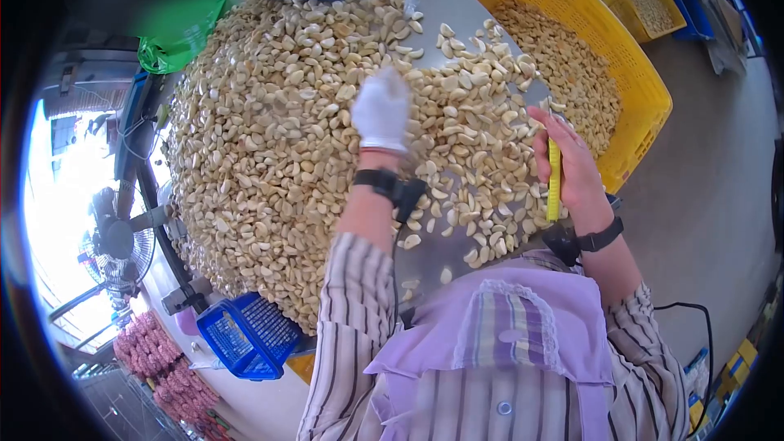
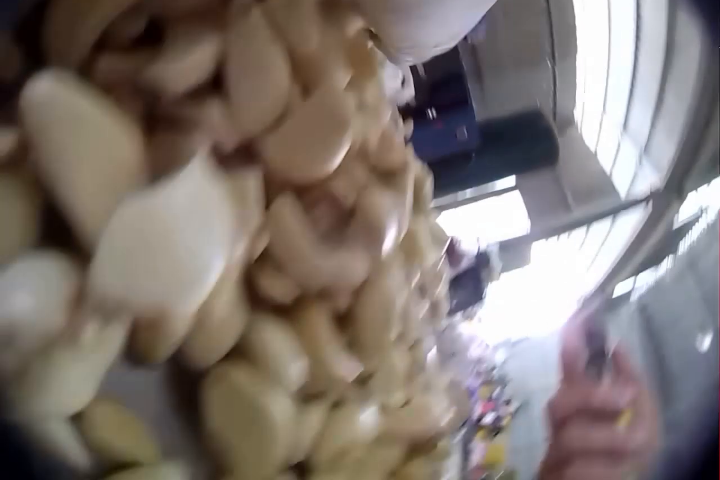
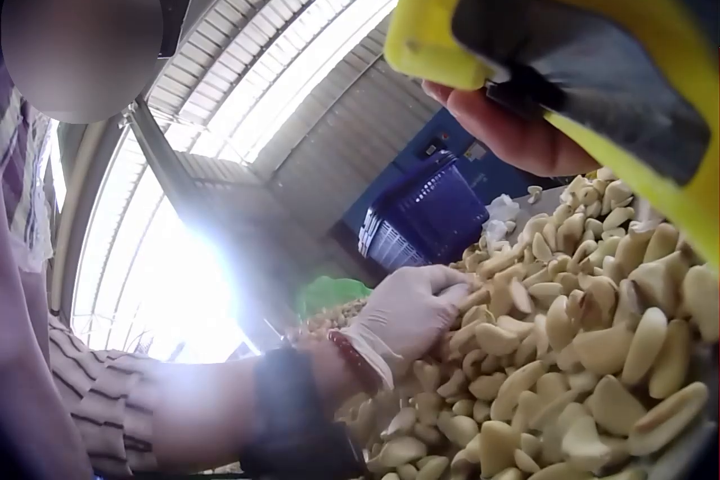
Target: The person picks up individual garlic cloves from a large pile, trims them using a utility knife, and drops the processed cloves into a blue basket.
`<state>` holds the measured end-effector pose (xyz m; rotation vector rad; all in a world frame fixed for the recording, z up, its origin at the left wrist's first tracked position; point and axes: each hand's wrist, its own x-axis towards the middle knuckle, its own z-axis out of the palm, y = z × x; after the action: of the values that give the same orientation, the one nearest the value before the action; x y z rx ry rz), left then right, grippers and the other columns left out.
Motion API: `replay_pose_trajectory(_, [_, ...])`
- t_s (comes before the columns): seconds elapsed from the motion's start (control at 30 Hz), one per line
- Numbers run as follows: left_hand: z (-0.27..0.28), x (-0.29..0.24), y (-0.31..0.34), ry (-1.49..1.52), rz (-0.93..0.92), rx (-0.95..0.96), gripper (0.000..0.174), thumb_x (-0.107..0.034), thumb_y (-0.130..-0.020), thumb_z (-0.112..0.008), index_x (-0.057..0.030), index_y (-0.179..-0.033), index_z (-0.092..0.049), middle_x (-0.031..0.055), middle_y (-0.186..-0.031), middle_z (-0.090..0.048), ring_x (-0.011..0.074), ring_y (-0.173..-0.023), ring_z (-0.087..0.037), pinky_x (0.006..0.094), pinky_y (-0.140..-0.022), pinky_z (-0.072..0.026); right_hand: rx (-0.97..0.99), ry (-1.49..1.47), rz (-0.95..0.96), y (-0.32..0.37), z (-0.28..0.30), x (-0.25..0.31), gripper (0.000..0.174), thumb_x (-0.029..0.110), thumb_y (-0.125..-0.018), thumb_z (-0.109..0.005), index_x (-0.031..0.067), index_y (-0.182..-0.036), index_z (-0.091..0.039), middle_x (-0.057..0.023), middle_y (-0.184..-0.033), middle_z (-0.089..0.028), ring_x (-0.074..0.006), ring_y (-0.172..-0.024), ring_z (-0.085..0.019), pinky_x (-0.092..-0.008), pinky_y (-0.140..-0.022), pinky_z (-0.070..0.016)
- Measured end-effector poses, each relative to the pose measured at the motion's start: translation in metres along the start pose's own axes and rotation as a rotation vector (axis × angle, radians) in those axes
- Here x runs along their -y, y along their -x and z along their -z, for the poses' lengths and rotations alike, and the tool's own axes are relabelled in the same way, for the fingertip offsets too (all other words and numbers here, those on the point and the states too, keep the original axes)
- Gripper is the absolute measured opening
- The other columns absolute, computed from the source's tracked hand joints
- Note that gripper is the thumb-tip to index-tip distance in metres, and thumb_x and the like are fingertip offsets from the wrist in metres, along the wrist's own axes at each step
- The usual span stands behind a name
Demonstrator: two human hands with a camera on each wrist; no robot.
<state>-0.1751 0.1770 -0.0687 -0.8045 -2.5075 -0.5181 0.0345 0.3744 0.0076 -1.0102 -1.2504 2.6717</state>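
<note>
A wide heap of peeled garlic cloves point(image 1: 269, 122) covers the metal table. My left hand point(image 1: 382, 110), in a white glove, rests on the cloves near the middle, blurred in the head view. In the right wrist view the gloved fingers point(image 3: 444, 283) reach forward and touch the cloves. My bare right hand point(image 1: 569, 159) grips a yellow utility knife point(image 1: 554, 184) over the table's right side. The knife looms large across the top of the right wrist view, partly covering the fingers behind it.
A yellow crate point(image 1: 645, 135) of garlic cloves stands against the table's right side. Blue baskets point(image 1: 245, 335) sit at the near left and at the back. A green plastic bag point(image 1: 175, 37) lies at the far left, beyond which stands a fan point(image 1: 118, 237).
</note>
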Motion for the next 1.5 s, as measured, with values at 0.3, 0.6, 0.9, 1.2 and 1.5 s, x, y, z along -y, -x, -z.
replay_pose_trajectory(0.3, [0.026, -0.108, 0.058, 0.095, -0.198, 0.532, 0.024, -0.017, -0.084, -0.052, -0.0063, -0.105, -0.055, 0.0064, -0.076, -0.056, 0.0203, -0.063, -0.061, 0.033, -0.05, -0.0506, -0.008, 0.021, -0.028, -0.009, -0.01, -0.002, 0.036, 0.03, -0.094, -0.053, 0.005, -0.12, -0.054, 0.0011, -0.069, -0.053, -0.0069, -0.044, -0.047, -0.0207, -0.039, -0.0354])
replay_pose_trajectory(0.6, [0.111, -0.046, 0.06, 1.153, 0.644, 1.536, 0.019, -0.018, -0.087, -0.059, -0.0054, -0.101, -0.063, 0.0076, -0.091, -0.066, 0.0142, -0.061, -0.061, 0.024, -0.056, -0.05, -0.065, 0.017, 0.001, -0.01, -0.001, 0.007, 0.036, 0.029, -0.094, -0.052, 0.0042, -0.12, -0.054, 0.0012, -0.07, -0.051, -0.0061, -0.044, -0.046, -0.0205, -0.038, -0.0363])
replay_pose_trajectory(0.9, [0.077, -0.023, 0.018, 0.551, 0.305, 0.412, 0.024, -0.023, -0.087, -0.06, -0.0009, -0.097, -0.062, 0.0092, -0.088, -0.063, 0.0227, -0.075, -0.064, 0.0327, -0.062, -0.0507, 0.0, -0.008, -0.051, -0.008, -0.008, -0.005, 0.034, 0.029, -0.094, -0.053, 0.0072, -0.12, -0.056, 0.0012, -0.071, -0.052, -0.0069, -0.047, -0.048, -0.0211, -0.041, -0.0374])
replay_pose_trajectory(1.2, [0.024, -0.034, 0.035, 0.728, 0.27, 0.496, 0.028, -0.02, -0.082, -0.066, -0.0011, -0.101, -0.062, 0.0096, -0.086, -0.065, 0.0173, -0.062, -0.061, 0.031, -0.057, -0.0498, -0.026, 0.023, -0.031, 0.004, -0.003, -0.001, 0.036, 0.028, -0.096, -0.048, 0.0053, -0.123, -0.052, 0.0012, -0.071, -0.05, -0.0064, -0.048, -0.046, -0.0196, -0.042, -0.0359])
replay_pose_trajectory(1.5, [0.101, -0.056, 0.041, 1.567, 0.982, 0.71, 0.033, -0.017, -0.09, -0.059, -0.0011, -0.119, -0.055, 0.0008, -0.09, -0.065, 0.002, -0.059, -0.052, 0.0144, -0.048, -0.0373, 0.171, 0.353, -0.031, 0.017, -0.03, -0.016, 0.044, 0.022, -0.094, -0.051, 0.0033, -0.133, -0.043, -0.0007, -0.073, -0.053, -0.0053, -0.051, -0.046, -0.017, -0.047, -0.0378])
